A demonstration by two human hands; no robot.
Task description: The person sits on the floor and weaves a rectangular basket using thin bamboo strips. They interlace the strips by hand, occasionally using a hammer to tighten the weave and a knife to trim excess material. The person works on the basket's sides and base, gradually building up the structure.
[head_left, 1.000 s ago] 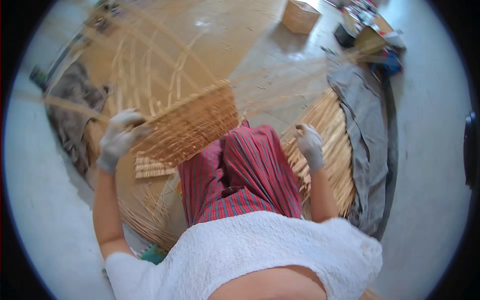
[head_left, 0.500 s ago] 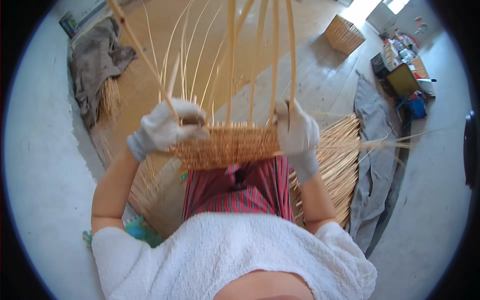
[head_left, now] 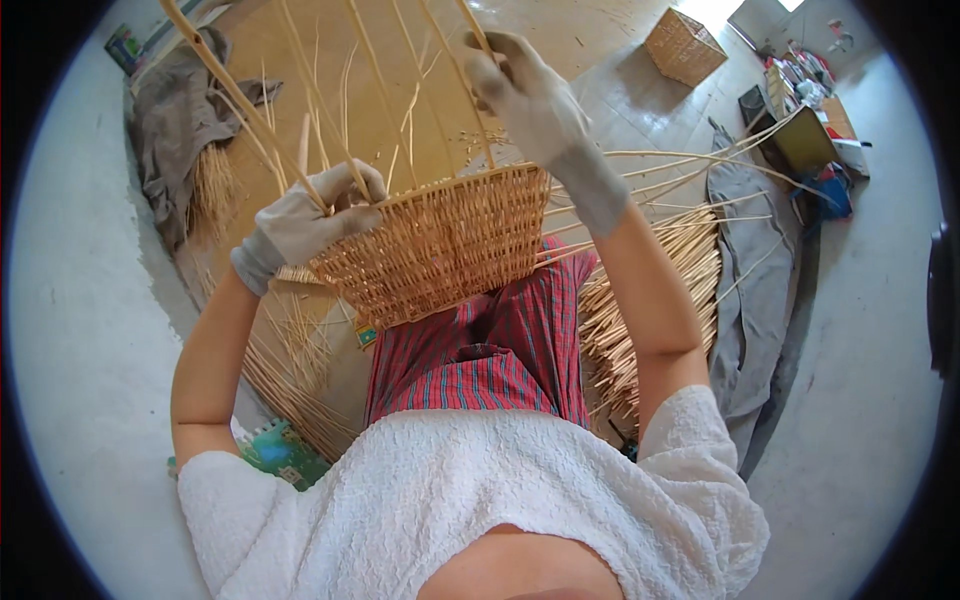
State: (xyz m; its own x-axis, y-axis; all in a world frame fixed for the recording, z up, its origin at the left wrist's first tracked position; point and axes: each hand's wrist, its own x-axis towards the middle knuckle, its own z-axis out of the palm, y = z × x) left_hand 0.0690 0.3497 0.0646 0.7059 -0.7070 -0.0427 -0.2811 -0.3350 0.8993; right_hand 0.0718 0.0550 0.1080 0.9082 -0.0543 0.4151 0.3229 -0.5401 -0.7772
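Observation:
An unfinished wicker basket (head_left: 440,240) is tilted above my lap, its woven wall toward me and several upright stakes (head_left: 380,95) rising from its rim. My left hand (head_left: 315,215), in a whitish-grey glove, is closed on the basket's left upper corner, with the thumb on the outer wall. Raised above the right end of the rim, my gloved right hand (head_left: 535,105) has its fingers curled round one stake; the fingers are slightly blurred. Loose long rods (head_left: 660,165) stick out to the right from behind the basket.
A pile of cut wicker rods (head_left: 655,300) lies at my right beside a grey cloth (head_left: 745,290). A finished-looking woven basket (head_left: 685,48) stands far right, near a cluttered box (head_left: 808,145). Left are a dark cloth (head_left: 185,125) over rods and a green mat (head_left: 285,452).
My right hand has left the basket's right end and moved up and away along the stakes. The basket has tipped, showing more wall, its stakes leaning left. My left hand keeps its corner.

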